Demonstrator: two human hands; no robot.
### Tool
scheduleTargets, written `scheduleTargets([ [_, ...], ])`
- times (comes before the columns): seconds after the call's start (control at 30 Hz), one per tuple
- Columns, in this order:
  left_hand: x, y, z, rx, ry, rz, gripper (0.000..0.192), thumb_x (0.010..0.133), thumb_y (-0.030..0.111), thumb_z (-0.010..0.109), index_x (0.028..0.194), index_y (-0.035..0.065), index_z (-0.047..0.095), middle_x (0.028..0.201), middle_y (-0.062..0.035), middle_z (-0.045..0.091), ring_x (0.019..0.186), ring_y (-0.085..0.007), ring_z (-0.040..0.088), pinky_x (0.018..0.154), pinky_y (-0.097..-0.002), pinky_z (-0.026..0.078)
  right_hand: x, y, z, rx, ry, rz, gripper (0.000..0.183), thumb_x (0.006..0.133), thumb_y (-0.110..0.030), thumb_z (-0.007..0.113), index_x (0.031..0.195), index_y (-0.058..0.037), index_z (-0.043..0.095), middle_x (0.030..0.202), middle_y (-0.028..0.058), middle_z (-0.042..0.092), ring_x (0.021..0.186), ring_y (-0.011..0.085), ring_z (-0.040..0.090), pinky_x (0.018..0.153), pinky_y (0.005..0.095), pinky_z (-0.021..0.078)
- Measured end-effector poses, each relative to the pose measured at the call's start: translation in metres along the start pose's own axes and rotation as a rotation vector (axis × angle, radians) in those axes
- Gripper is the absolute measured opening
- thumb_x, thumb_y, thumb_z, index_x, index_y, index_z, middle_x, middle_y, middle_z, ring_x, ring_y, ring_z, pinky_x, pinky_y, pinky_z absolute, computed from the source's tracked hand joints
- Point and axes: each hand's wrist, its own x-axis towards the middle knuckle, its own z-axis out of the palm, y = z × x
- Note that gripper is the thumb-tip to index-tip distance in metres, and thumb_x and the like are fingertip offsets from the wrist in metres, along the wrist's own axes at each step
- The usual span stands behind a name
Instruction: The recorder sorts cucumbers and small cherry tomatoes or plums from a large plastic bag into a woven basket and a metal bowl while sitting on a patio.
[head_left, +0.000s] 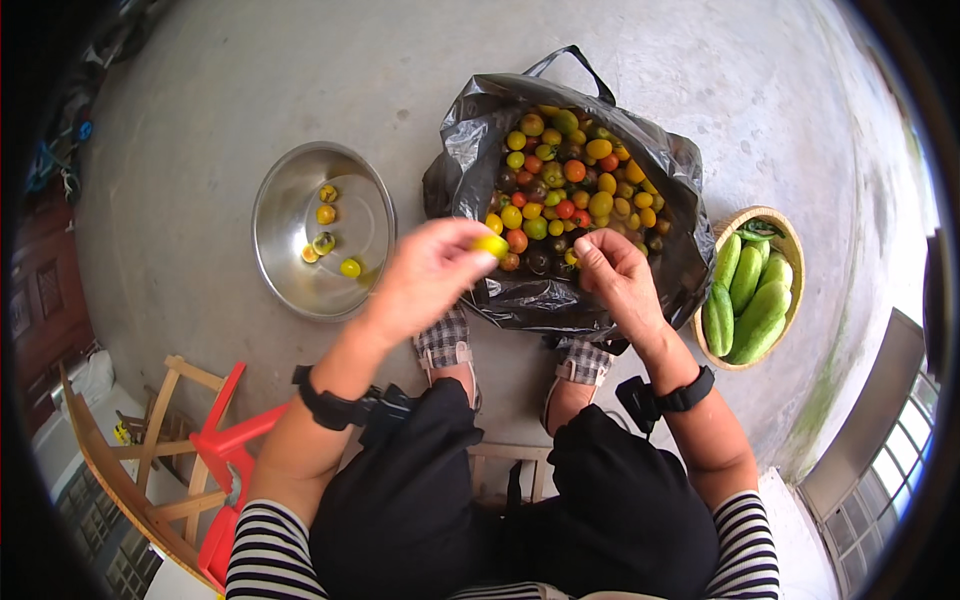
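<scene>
My left hand (439, 277), blurred, pinches a yellow-green cherry tomato (491, 246) between thumb and fingertips. It is over the left edge of a black plastic bag (469, 150), whose wide mouth shows many red, yellow, green and dark cherry tomatoes (574, 171). Above the bag's near side is my right hand (619, 274), thumb against curled fingers. A small yellow tomato (571, 256) shows beside its fingertips; whether they hold anything is hidden. Left of the bag, a stainless steel basin (274, 225) contains several tomatoes (324, 242), some blotched or cracked.
Right of the bag stands a woven basket (796, 285) of pale green cucumbers (746, 279) with some green peppers (759, 229). My checked shoes (442, 341) are close to the bag's near edge. A red plastic stool (225, 450) and a wooden frame (154, 435) stand at lower left.
</scene>
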Motion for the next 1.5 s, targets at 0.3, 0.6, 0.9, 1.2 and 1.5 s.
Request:
scheduleTargets([
  [0.3,-0.016,-0.060,-0.113,1.180,0.593,0.131,0.044,0.080,0.004,0.070,0.121,0.0012,0.056,0.109,-0.0122,0.059,0.081,-0.0202,0.060,0.072,-0.0321,0.052,-0.005,0.026,-0.006,-1.259,-0.213,-0.051,0.015,0.082,-0.020,0.067,0.091,-0.0081,0.069,0.084,0.0148,0.068,0.081,0.0325,0.068,0.070,0.0423,0.0553],
  [0.6,-0.001,0.002,-0.031,0.690,0.486,0.308,0.041,0.086,0.004,0.066,0.126,0.0038,0.056,0.114,-0.0090,0.057,0.082,-0.0117,0.058,0.068,-0.0253,0.050,0.025,0.057,-0.017,-1.415,0.045,-0.279,0.023,0.082,-0.024,0.068,0.101,-0.0120,0.064,0.098,0.0123,0.062,0.083,0.0306,0.067,0.067,0.0406,0.0554],
  [0.9,-0.003,-0.002,0.011,0.526,0.073,0.296,0.021,0.090,0.004,0.061,0.111,0.0014,0.065,0.102,-0.0091,0.063,0.078,-0.0135,0.062,0.068,-0.0251,0.051,0.028,0.059,-0.026,-1.177,-0.071,-0.176,0.020,0.082,-0.020,0.071,0.097,-0.0070,0.066,0.093,0.0147,0.065,0.083,0.0332,0.067,0.073,0.0415,0.0545],
  [1.2,-0.002,-0.019,0.047,0.270,-0.035,0.043,0.036,0.090,0.012,0.069,0.122,-0.0014,0.060,0.110,-0.0104,0.066,0.089,-0.0114,0.063,0.077,-0.0262,0.054,-0.001,0.013,0.007,-0.375,-0.073,-0.161,0.013,0.091,-0.012,0.065,0.093,0.0009,0.063,0.077,0.0082,0.062,0.069,0.0152,0.058,0.063,0.0298,0.0476],
  [1.5,-0.002,-0.018,0.038,0.083,-0.173,0.009,0.020,0.089,0.003,0.067,0.109,0.0019,0.065,0.096,-0.0007,0.063,0.085,-0.0061,0.059,0.075,-0.0225,0.051,-0.012,-0.007,0.009,0.037,-0.381,0.125,0.016,0.100,-0.018,0.056,0.096,-0.0026,0.057,0.077,-0.0012,0.058,0.063,0.0063,0.055,0.057,0.0221,0.0460],
])
